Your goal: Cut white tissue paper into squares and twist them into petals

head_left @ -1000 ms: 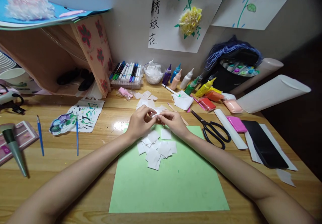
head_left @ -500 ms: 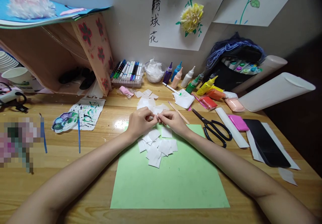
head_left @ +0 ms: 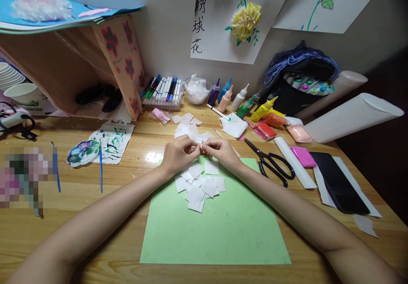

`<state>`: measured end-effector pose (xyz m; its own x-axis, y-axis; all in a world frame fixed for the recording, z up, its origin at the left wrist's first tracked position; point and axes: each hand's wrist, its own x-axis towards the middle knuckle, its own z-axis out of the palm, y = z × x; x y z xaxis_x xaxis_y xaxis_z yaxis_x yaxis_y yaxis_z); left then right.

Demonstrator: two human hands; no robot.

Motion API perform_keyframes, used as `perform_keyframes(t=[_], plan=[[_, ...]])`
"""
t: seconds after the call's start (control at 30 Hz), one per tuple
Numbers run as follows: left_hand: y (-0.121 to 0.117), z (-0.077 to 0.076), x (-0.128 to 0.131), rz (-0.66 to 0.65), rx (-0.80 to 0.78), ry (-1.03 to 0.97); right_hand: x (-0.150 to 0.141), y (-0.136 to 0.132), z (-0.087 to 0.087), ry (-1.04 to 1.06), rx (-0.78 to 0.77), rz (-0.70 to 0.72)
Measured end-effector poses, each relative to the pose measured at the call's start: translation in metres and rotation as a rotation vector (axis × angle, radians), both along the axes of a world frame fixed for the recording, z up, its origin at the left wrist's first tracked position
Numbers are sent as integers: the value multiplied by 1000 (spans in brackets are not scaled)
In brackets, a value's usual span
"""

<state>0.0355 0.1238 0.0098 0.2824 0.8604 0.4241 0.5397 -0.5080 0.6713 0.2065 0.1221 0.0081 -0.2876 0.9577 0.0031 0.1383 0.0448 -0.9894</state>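
Head view: left hand (head_left: 179, 153) and right hand (head_left: 220, 151) pinch white paper piece (head_left: 201, 145); likely light, soft, easily torn, best held by edges. Paper squares (head_left: 209, 186) nearer body than hands.

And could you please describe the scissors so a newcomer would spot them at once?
Start at the large green sheet on the wooden table. Near its upper right corner lie the scissors, tips angled up and left in the picture. Two black handle loops set them apart from the plain white strip on their right.
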Motion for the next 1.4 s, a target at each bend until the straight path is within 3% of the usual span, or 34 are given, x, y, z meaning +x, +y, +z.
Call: perform_keyframes(t=[0.43,1.4], plan=[[-1,2,1,33,-48,50,1,-2,-1,-36,51,44],[-1,1,0,-21,-2,18,2,0,-3,-3,10,0]])
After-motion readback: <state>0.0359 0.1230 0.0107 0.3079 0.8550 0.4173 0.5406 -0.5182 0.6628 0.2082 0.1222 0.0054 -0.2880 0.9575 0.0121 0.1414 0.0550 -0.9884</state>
